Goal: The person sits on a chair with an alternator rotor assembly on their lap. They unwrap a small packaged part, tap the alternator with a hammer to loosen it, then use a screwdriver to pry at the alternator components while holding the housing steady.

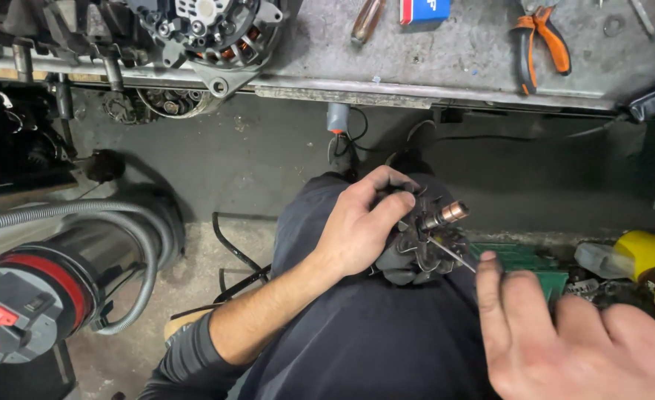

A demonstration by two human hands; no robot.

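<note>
The left hand (357, 226) clamps a dark alternator rotor (420, 241) on the lap, copper slip rings up. The right hand (564, 333), near right, pinches a thin metal rod (450, 253) against it; work looks midway.

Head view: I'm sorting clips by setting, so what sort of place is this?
Probably an auto-electrical repair workshop: a worn metal bench with pliers, an opened alternator at its edge, and a rotor held in the left hand over the lap.
</note>
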